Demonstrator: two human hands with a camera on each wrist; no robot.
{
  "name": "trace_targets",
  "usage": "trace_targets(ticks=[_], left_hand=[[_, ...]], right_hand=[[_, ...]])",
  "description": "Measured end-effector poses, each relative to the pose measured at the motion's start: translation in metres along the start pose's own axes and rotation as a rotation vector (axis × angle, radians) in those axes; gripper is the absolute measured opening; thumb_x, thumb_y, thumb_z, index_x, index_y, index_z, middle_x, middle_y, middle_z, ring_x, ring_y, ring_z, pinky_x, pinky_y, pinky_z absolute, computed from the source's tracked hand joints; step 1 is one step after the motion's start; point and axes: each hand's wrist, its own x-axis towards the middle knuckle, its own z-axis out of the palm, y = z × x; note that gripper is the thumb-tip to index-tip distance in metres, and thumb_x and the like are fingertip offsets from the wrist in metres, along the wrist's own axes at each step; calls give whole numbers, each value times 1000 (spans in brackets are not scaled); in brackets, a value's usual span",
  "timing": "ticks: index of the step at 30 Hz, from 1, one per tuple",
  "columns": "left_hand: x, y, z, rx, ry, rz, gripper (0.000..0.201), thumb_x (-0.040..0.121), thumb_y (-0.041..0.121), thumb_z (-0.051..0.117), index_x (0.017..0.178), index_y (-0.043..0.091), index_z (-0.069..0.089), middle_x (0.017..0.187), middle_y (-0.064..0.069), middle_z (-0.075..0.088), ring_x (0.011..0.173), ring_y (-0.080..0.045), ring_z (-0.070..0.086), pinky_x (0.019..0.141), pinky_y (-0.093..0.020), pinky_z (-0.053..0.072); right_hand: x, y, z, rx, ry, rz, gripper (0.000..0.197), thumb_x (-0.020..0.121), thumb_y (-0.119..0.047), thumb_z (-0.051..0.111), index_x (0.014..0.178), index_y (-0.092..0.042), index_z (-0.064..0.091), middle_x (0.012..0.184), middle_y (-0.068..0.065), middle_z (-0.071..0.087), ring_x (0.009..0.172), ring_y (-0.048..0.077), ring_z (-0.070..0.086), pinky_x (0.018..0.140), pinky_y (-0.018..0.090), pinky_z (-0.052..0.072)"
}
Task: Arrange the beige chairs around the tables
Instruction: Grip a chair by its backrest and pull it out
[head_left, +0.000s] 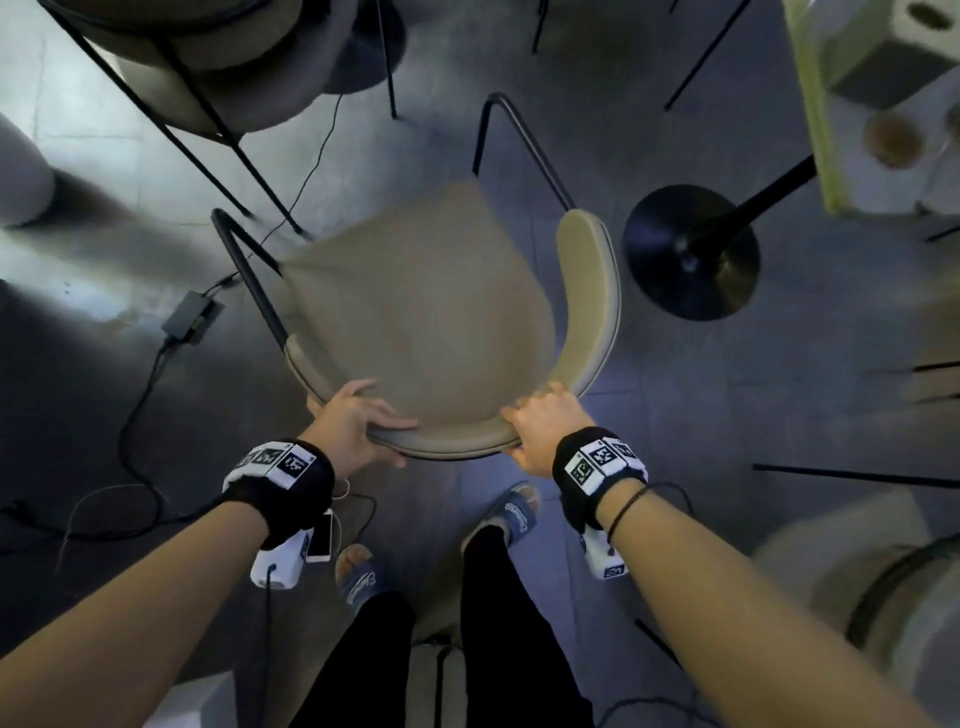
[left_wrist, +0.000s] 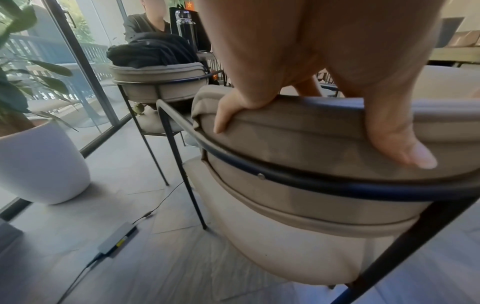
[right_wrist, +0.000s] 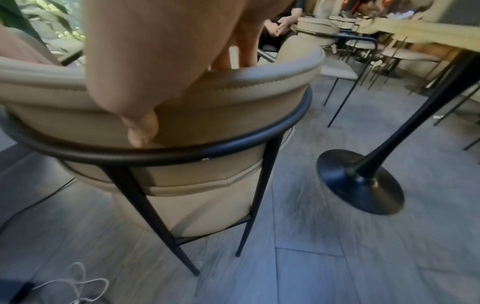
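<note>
Grey tile floor, head view: one beige chair (head_left: 415, 312) before my feet, one table base (head_left: 691, 254) just right of it. My left hand (head_left: 353, 421) and right hand (head_left: 545, 431) each clamp its backrest. Left wrist: thumb (left_wrist: 400, 139) behind the backrest, second chair (left_wrist: 158, 82) beyond. Right wrist: fingers (right_wrist: 223, 55) curl over the rim.

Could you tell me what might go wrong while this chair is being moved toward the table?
1. The cable and adapter lie on the floor by the chair's left front leg; a leg could snag or crush them.
2. The table base sits close to the chair's right side, so a leg may knock it.
3. The left hand and right hand grip only the padded backrest, so the chair might tip or swing.
</note>
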Motion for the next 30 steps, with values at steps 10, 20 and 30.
trace_targets(ticks=[10,20,30], left_hand=[[112,90,26,22,123,-57,54,47,35,94,99,26,80,97,7,74,114,2,47,99,5,2],[219,125,21,61,39,-122,51,30,80,65,76,88,44,95,45,56,128,-14,46,107,-53,34],[312,145,-19,58,-55,-60,58,31,77,70,82,88,45,82,52,54,121,-14,50,106,-51,36]], right_hand=[[10,153,-9,-27,32,12,39,84,-50,58,110,-22,62,99,3,70,93,26,65,98,43,38],[37,258,-18,32,42,93,30,78,-42,62,102,-25,66,91,-1,70,91,23,65,99,40,34],[68,319,-37,119,79,162,41,79,-44,63,117,-26,62,104,-2,70,104,22,61,105,41,30]])
